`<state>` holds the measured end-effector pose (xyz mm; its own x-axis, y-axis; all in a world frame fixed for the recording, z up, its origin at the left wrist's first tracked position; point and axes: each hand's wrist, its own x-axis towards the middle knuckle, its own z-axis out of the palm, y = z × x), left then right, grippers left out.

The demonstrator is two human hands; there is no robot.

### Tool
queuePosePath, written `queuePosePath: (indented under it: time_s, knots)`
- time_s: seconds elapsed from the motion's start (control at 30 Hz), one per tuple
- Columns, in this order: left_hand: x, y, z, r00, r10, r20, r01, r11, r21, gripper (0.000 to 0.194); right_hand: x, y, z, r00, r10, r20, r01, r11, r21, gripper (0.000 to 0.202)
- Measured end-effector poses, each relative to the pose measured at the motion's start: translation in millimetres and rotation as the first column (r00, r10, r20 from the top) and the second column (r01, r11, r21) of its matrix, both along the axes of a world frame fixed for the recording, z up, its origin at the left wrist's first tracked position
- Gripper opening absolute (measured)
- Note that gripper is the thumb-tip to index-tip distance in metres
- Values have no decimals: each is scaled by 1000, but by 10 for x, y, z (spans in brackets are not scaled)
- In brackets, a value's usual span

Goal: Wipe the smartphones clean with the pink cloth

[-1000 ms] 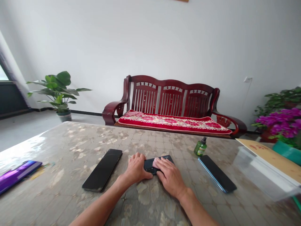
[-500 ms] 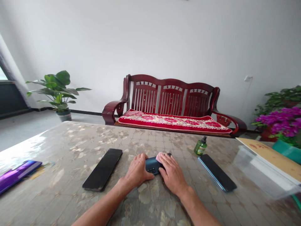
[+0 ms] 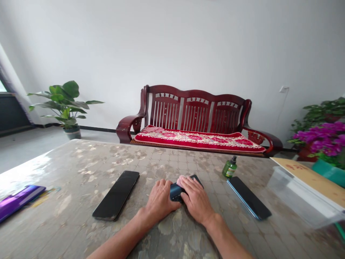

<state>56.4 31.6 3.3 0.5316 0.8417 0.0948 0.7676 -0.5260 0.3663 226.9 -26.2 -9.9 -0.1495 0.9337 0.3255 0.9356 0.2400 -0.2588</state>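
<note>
A dark blue phone (image 3: 175, 192) lies back up on the patterned table, slightly tilted, between my two hands. My left hand (image 3: 161, 198) grips its left end, with the thumb along the near edge. My right hand (image 3: 196, 198) presses a small pink cloth (image 3: 181, 180) onto the phone's back, and its fingers cover much of the cloth and of the phone's right part. A black phone (image 3: 117, 195) lies to the left of my hands. To the right lies another dark phone with a blue edge (image 3: 248, 198), near a green spray bottle (image 3: 229, 167).
A purple phone or case (image 3: 20, 202) lies at the table's left edge. On the right stands a clear plastic box (image 3: 302, 201) beneath a tan folder or board (image 3: 309, 180), near purple flowers (image 3: 323, 138). Behind the table (image 3: 151, 163) is a red wooden bench (image 3: 195, 115).
The blue phone has shifted slightly right and turned, its far right corner now showing more past my right hand. My left hand has moved a little right with it.
</note>
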Motion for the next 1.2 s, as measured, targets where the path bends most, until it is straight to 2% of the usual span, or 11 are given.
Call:
queuePosePath:
  time_s: [0.1, 0.17, 0.27, 0.33, 0.4, 0.57, 0.63, 0.8, 0.9, 1.07, 1.2]
  knots:
    - [1, 1, 17, 1000, 1, -18, -1, 1000, 16, 45, -34, -47, 16, 999, 33, 3, -33, 999, -2, 48]
    - [-3, 6, 12, 1000, 6, -19, -6, 1000, 19, 49, 3, -40, -7, 997, -78, 9, 78, 997, 11, 46]
    - [-9, 7, 0, 999, 20, -32, -20, 1000, 9, 52, 104, -13, -76, 961, -276, 15, 275, 961, 35, 45]
    - [-10, 4, -5, 999, 23, -39, -22, 1000, 11, 51, 136, -21, -116, 945, -327, 17, 326, 944, 50, 46]
    - [-8, 3, -7, 999, 21, -40, -20, 1000, 19, 50, 106, -63, -133, 956, -292, 23, 290, 955, 54, 48]
    - [-13, 4, 9, 999, 26, -48, -24, 999, 39, 46, -58, -171, -85, 997, -72, 37, 72, 997, 10, 52]
    - [-18, 4, 20, 998, 30, -54, -28, 999, 40, 46, -49, -159, -82, 993, -114, 37, 114, 993, 15, 50]
    - [-18, 10, 11, 997, 46, -67, -43, 998, 45, 47, 85, -83, -200, 942, -333, 47, 331, 943, 39, 52]
    - [-15, 22, -7, 997, 49, -66, -45, 998, 48, 46, 49, -109, -267, 948, -312, 55, 309, 949, 56, 58]
    - [-29, 53, -20, 996, 59, -68, -55, 997, 55, 45, -88, -172, -230, 990, -125, 69, 123, 992, 38, 63]
    - [-39, 64, -25, 997, 60, -57, -57, 997, 60, 47, -29, -113, -216, 972, -230, 41, 230, 973, 10, 58]
